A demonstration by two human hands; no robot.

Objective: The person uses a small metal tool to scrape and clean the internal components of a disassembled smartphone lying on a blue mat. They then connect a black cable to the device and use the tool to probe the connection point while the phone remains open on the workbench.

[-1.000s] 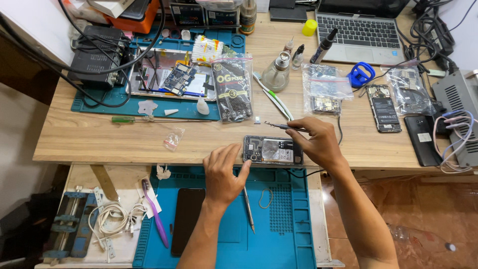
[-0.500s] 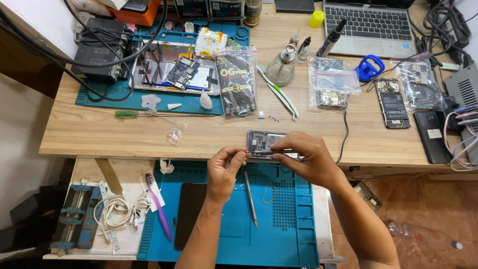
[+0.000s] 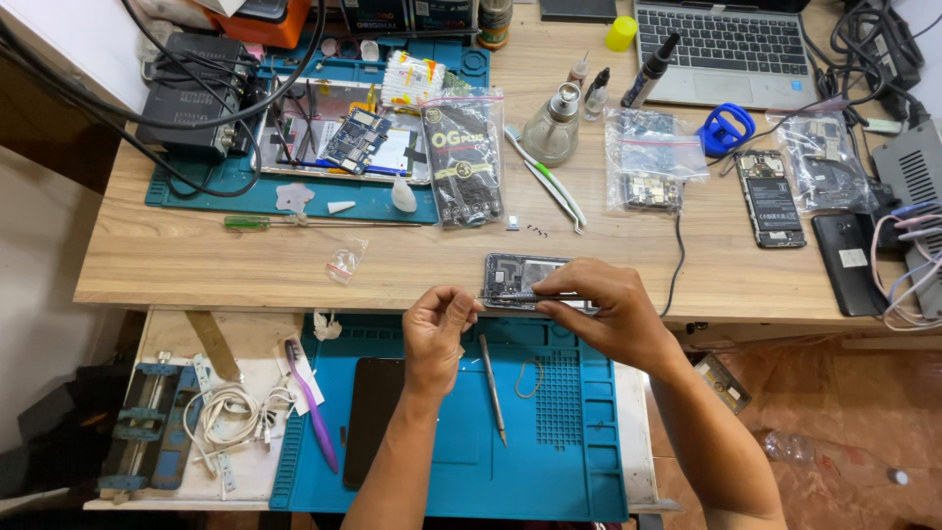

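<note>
metal tweezers (image 3: 512, 297) pinched in right hand (image 3: 599, 309) fingers over opened phone (image 3: 520, 273); left hand (image 3: 439, 329) fingers pressed together at tweezer tip

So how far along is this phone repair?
Done: the phone lies with its back off, insides showing, and small screws lie on the desk. In hand: the right hand holds tweezers over it, with the left hand beside. Left: it is not closed up.

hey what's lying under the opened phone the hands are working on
The opened phone rests on the wooden table at its front edge. The right hand covers its right part, so whatever lies under that end cannot be seen.
</note>
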